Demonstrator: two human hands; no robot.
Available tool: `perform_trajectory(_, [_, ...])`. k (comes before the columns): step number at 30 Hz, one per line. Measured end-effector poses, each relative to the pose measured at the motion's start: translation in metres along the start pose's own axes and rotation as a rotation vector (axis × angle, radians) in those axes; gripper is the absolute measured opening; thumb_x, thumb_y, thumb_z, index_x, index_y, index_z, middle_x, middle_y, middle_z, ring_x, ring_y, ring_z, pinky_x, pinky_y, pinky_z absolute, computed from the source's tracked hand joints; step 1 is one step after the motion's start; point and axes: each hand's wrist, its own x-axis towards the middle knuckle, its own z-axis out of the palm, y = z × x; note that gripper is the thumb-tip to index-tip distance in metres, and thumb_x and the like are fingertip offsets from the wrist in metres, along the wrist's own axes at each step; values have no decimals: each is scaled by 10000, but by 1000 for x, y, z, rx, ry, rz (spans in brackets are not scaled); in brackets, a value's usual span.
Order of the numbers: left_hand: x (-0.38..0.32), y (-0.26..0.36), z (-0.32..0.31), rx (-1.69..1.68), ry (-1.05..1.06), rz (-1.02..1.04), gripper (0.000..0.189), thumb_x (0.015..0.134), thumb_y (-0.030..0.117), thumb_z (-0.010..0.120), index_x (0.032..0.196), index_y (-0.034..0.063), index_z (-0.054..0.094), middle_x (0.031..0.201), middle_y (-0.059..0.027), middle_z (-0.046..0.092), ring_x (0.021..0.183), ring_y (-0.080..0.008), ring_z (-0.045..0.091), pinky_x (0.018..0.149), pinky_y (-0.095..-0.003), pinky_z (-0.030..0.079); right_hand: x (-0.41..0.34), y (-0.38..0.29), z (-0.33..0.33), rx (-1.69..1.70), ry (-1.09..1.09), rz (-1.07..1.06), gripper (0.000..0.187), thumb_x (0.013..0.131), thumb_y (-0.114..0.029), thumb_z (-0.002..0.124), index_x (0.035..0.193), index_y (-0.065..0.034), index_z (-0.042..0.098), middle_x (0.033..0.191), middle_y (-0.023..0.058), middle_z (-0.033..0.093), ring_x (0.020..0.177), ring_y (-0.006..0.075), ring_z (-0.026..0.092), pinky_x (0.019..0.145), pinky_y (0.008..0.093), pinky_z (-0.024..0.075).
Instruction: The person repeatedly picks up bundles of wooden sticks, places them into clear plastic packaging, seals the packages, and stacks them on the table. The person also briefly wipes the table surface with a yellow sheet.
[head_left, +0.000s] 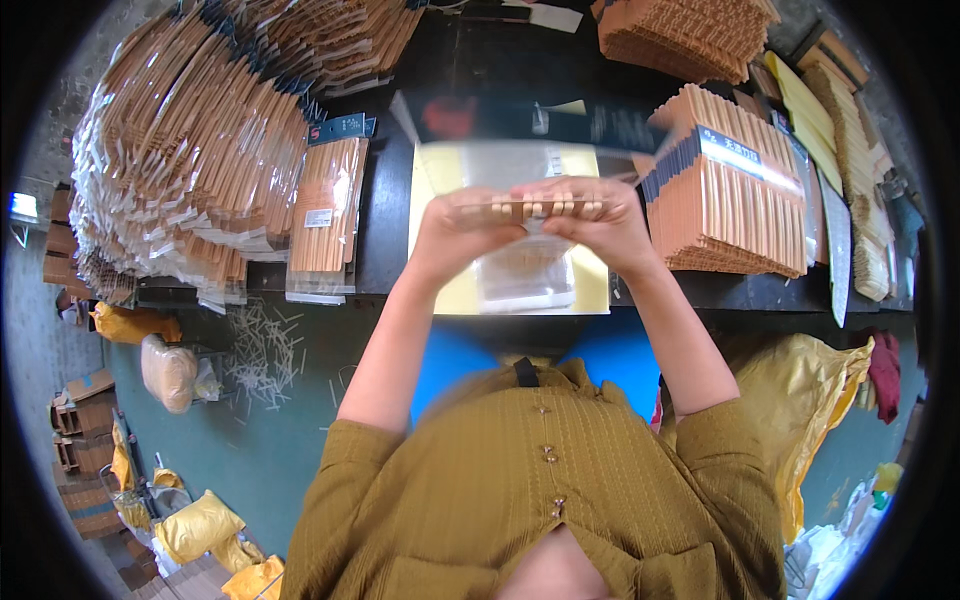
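Both my hands are raised over the table's front edge. My left hand (469, 229) grips one side of a pack of bamboo chopsticks (547, 205), and my right hand (604, 229) holds the other side. The pack is seen end-on, with several pale stick ends facing me. Beyond it, a dark header card (540, 124) with clear film around it is blurred; it appears to belong to the pack. Beneath my hands, clear plastic bags (525, 281) lie on a pale yellow sheet (442, 292). My fingertips are partly hidden by the pack.
Bagged chopstick packs (195, 150) are heaped at the left, with one bagged pack (326, 202) nearer me. Banded chopstick bundles (727, 195) are stacked at the right, another stack (686, 34) behind. White strips (262, 352) litter the floor; a yellow sack (802, 405) lies at right.
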Motion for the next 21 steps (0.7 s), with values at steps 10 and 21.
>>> perform_trajectory(10, [-6, -31, 23, 99, 31, -30, 258, 770, 60, 806, 1004, 16, 705, 933, -55, 710, 821, -141, 649, 731, -286, 533, -20, 52, 8, -65, 99, 184, 272, 780, -47, 808, 1031, -44, 702, 978, 28, 703, 900, 105, 633, 805, 270, 534])
perform_trajectory(21, [-24, -83, 22, 130, 121, -278, 255, 900, 163, 671, 1113, 26, 696, 980, -97, 731, 854, -173, 689, 796, -279, 544, -61, 140, -13, -907, 120, -205, 262, 830, -98, 750, 1077, -80, 667, 1015, 45, 682, 937, 184, 645, 803, 321, 536])
